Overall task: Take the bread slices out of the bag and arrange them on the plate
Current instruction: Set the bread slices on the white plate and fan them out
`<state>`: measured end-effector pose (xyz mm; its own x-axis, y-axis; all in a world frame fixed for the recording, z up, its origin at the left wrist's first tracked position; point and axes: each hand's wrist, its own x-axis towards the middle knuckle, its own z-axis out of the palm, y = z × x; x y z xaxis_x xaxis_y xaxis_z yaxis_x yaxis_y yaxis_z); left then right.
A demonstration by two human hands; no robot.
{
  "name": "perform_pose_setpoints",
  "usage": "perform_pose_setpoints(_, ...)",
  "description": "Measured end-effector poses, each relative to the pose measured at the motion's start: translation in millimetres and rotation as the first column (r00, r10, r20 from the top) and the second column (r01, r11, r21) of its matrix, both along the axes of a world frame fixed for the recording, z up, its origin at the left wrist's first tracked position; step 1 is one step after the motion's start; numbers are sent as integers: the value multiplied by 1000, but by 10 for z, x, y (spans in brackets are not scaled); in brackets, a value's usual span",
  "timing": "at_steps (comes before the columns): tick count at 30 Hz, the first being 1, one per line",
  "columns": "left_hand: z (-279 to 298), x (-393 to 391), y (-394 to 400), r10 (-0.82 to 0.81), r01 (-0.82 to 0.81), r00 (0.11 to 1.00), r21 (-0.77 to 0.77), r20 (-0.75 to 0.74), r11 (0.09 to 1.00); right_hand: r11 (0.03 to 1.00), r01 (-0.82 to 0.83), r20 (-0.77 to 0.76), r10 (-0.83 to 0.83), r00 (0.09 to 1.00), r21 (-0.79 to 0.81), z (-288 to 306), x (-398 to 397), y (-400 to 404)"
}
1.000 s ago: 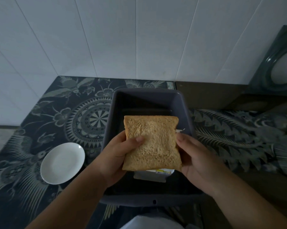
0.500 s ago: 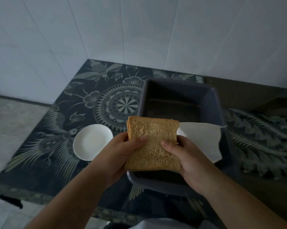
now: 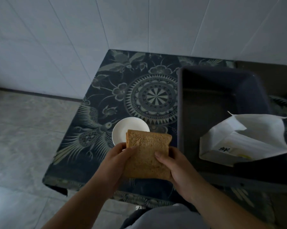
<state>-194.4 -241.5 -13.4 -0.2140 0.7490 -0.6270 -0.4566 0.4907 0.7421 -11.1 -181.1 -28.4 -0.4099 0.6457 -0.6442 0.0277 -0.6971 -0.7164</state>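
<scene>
A stack of brown bread slices is held flat between both hands, just left of the dark bin. My left hand grips its left edge with the thumb on top. My right hand grips the right edge the same way. The far corner of the stack overlaps the near right part of a small white plate that sits on the patterned tablecloth. The white paper bag lies open in the near right of the bin, apart from both hands.
A deep dark rectangular bin stands on the right half of the table. The dark patterned tablecloth covers the table, whose left edge drops to a grey tiled floor. A white tiled wall rises behind.
Both hands carried the bread stack left, out from over the bin to the plate's near edge. The bag, earlier hidden under the bread, now lies uncovered in the bin.
</scene>
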Motion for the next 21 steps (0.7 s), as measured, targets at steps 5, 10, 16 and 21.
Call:
perform_pose_setpoints(5, -68, -53, -52, 18, -18, 1000, -30, 3, 999, 998, -61, 6, 61, 998, 8, -128, -69, 24)
perform_pose_setpoints(10, -99, -14, -42, 67, -66, 997, -12, 23, 998, 997, -72, -25, 72, 997, -12, -232, -94, 117)
perform_pose_setpoints(16, -305, -205, 62, 98, -98, 995, -59, 10, 993, 997, -74, -4, 74, 997, 14, -376, -256, 191)
perform_pose_setpoints(21, -518, -528, 297, -5, 3, 1000, -73, -30, 997, 998, 32, 95, -37, 995, 49, -566, -534, 274)
